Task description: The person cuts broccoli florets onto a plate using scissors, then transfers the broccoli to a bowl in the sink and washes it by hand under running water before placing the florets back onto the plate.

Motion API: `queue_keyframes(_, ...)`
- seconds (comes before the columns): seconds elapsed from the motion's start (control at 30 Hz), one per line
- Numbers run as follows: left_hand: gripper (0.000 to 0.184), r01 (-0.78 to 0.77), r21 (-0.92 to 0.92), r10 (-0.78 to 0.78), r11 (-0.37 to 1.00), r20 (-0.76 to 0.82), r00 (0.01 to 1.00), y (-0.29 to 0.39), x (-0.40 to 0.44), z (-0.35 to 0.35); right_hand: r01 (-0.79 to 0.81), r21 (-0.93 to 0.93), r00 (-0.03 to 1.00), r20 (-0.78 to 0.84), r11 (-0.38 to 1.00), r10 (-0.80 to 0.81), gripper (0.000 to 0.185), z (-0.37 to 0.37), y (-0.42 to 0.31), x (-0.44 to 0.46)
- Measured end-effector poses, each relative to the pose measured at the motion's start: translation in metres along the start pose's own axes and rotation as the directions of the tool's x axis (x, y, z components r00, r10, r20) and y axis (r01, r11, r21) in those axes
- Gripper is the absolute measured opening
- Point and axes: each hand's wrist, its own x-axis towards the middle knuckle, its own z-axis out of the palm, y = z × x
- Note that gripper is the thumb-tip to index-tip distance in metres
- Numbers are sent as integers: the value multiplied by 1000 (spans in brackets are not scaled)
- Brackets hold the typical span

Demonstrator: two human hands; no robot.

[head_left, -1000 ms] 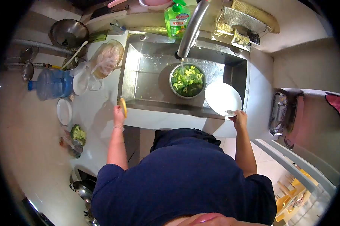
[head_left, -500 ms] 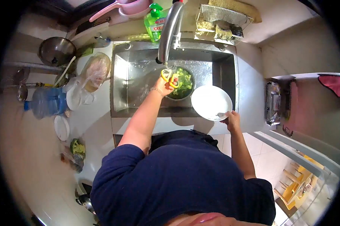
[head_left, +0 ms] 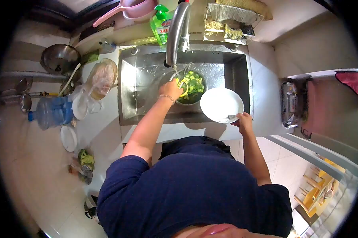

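Since a second ago, the left hand point(head_left: 171, 90) has moved from the counter's front edge, by the sink's front left corner, to the left rim of a round bowl point(head_left: 205, 81) inside the sink point(head_left: 141, 119). It carries the same yellow tool point(head_left: 185, 90) and has turned back upward since half a second ago.

Toward the back left corner of the counter point(head_left: 101, 123), a metal bowl point(head_left: 59, 63) shows its inside, too dark to read. Near the left edge sit a clear blue bottle point(head_left: 54, 113), a white dish point(head_left: 69, 139) and, nearer the front, a broccoli head point(head_left: 86, 158) beside some plastic wrap. Just outside the sink's back left corner, a brownish dish holds a plastic bag point(head_left: 102, 79); its pale contents cannot be made out.

In the sink, the left hand's fingers are curled around the yellow tool, hiding most of it. Water from the tap point(head_left: 175, 35) falls beside the fingers. Cut broccoli point(head_left: 194, 85) fills the round bowl, as it did earlier.

Toward the sink's front right corner, the right hand point(head_left: 244, 121) pinches the near edge of a white plate point(head_left: 221, 104), still tilted over the sink; a small grey patch shows near the fingers.
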Motion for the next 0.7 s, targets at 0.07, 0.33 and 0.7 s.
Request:
queue_keyframes(0.07, 40, 11, 38, -9, 999, -46, 999, 3, 0, 0, 10, -5, 1000, -12, 1000, -10, 33, -7, 9, 5)
queue_keyframes(0.33, 29, 135, -216, -133, 967, 24, 991, -13, -16, -5, -48, 102, 995, -77, 994, 56, 32, -34, 33, 7)
queue_keyframes(0.7, 31, 715, -697, 10, 56, 716, 698, -27, -19, 38, 119, 370, 973, -229, 921, -34, 27, -97, 59, 38)
